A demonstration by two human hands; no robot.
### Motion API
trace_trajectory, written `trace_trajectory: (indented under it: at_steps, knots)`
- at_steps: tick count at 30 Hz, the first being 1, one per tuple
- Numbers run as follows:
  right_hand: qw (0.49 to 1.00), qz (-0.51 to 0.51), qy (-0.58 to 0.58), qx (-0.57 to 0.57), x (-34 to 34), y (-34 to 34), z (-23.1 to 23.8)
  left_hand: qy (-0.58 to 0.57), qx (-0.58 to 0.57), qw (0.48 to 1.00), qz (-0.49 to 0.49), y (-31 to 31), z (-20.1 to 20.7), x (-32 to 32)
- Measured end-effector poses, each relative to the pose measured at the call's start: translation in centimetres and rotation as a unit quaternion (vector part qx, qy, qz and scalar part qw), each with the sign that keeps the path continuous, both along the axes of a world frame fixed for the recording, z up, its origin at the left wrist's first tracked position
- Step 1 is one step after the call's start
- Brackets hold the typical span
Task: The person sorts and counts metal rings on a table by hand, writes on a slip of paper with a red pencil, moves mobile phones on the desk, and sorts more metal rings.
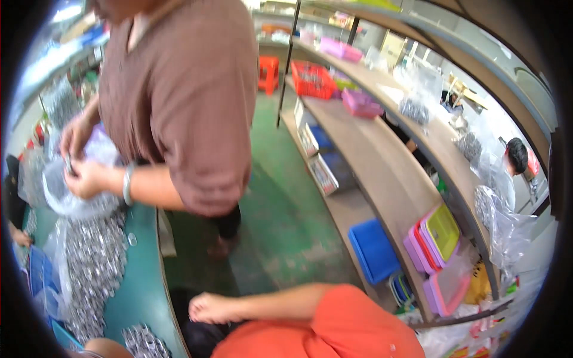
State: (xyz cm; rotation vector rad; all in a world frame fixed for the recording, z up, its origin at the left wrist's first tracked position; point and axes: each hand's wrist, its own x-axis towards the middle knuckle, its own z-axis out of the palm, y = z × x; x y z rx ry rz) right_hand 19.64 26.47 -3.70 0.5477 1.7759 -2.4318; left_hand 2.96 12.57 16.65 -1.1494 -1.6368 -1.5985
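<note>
Green floor [280, 203], worn and scuffed, runs up the middle of the frame to a red stool [269, 73] at top centre. Long brown shelves [385, 164] sweep from upper centre to lower right, bent by the lens. On them: red basket [313, 80] and pink box [362, 103] toward the top, blue bin [375, 250] lower down, stacked pink-and-green trays [434, 238] at lower right. Clear bags [507, 230] hang over the far right side; a dark-haired person [515, 156] sits beyond them.

Green-blue surface [143, 277] at lower left, its edge slanting down to bottom centre. Big heap of silvery metal pieces [95, 268] on it, clear plastic along the heap's left side. Smaller heap [143, 342] near the lower edge; one loose ring [132, 239] just right of the big heap.

Co-worker [200, 101] in brown top stands upper left, both hands over a clear bag [83, 194] above the heap. Another person's hand at far left edge.

Right hand [213, 308], bottom centre, orange sleeve: fingers look loosely curled, beside the surface edge, right of the smaller heap. Can't tell if they grip anything. Left hand: fingers out of frame, state can't be told.
</note>
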Motion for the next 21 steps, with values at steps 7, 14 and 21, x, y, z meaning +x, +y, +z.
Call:
trace_trajectory:
  at_steps: [7, 14, 21]
  knots:
    - [0.973, -0.105, 0.078, 0.19, 6.5, 1.3, -2.0, -0.035, -0.024, 0.999, -0.023, 2.4, -2.0, 1.3]
    - [0.985, -0.145, -0.002, 0.098, 9.3, 2.7, -1.5, -0.056, -0.03, 0.998, -0.005, 2.3, -2.2, 0.9]
    - [0.977, -0.195, -0.015, 0.081, 12.9, 2.1, -1.8, -0.056, -0.041, 0.998, -0.009, 1.9, -2.7, 2.4]
